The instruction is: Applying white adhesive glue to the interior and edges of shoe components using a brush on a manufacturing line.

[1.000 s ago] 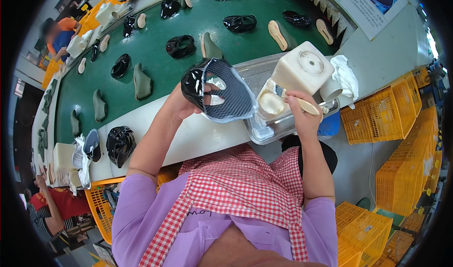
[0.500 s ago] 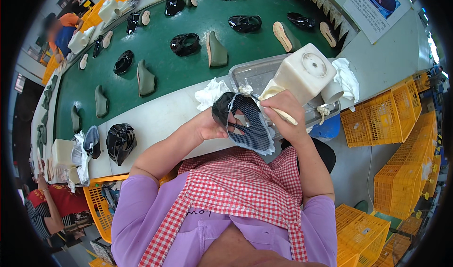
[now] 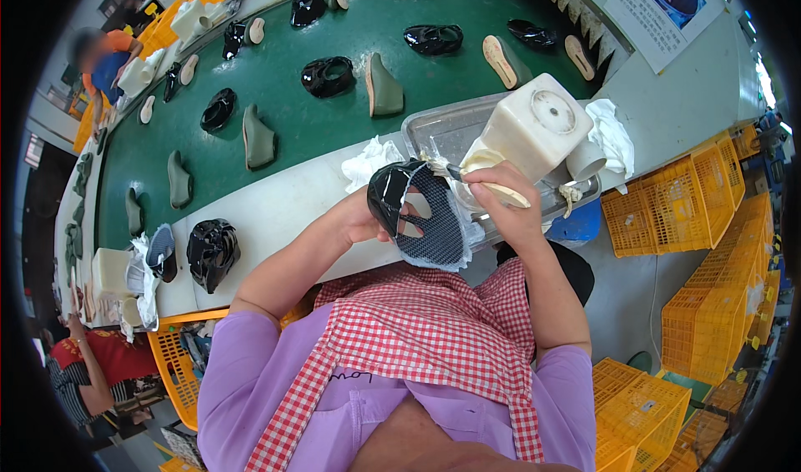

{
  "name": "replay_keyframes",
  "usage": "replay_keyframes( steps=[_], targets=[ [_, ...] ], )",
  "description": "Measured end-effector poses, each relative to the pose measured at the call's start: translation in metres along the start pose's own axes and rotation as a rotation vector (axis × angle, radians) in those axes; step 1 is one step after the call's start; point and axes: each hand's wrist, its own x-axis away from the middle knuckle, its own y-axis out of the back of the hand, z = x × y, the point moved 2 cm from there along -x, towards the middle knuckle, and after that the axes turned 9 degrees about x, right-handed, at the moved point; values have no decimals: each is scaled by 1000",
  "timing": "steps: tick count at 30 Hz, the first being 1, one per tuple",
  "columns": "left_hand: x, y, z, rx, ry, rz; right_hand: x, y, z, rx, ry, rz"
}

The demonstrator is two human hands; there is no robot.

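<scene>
My left hand (image 3: 365, 219) grips a shoe upper (image 3: 438, 230), glossy black outside with a dark mesh lining turned toward me and a frayed pale edge. Some of its fingers are inside the opening. In my right hand (image 3: 509, 205) is a brush (image 3: 507, 195) with a pale wooden handle. Its bristle end lies at the far edge of the upper; whether it touches is hard to see. Just beyond my right hand, a whitish square container (image 3: 521, 138) lies tilted in a grey tray (image 3: 430, 126), its mouth toward the upper.
A green conveyor belt (image 3: 284, 80) carries black uppers and olive wedge soles (image 3: 383, 88). White cloths (image 3: 371, 161) lie by the tray. Another black upper (image 3: 214, 255) sits on the white ledge to the left. Yellow crates (image 3: 667, 213) are stacked at right. Other people (image 3: 113, 59) work at left.
The upper and my left hand have shifted slightly left. The brush handle lies more level, and my right hand has turned a little with it.
</scene>
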Motion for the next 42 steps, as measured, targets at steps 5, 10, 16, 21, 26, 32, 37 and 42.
replay_keyframes(
  steps=[5, 10, 16, 21, 26, 32, 37, 42],
  targets=[
    [-4, 1, -4, -90, -117, -27, 4, -1, -12, -7, -134, 26],
    [12, 4, -20, -49, -147, -58, 10, -1, -14, 1, -220, 85],
    [21, 12, -30, -74, -213, -54, 12, -1, -17, -55, -267, 27],
    [22, 21, -26, -97, -217, -38, 12, -14, -18, -220, -282, -11],
    [27, 2, -21, -175, -160, 15, 5, -21, -10, 15, -109, 86],
    [25, -1, -13, -328, -161, 121, 1, -36, 3, 20, -156, 180],
    [28, 0, -16, -312, -220, 45, -1, -40, 2, 49, -63, 152],
    [53, 9, -38, -313, -189, -40, -2, -39, 0, 92, -69, 79]
  ],
)
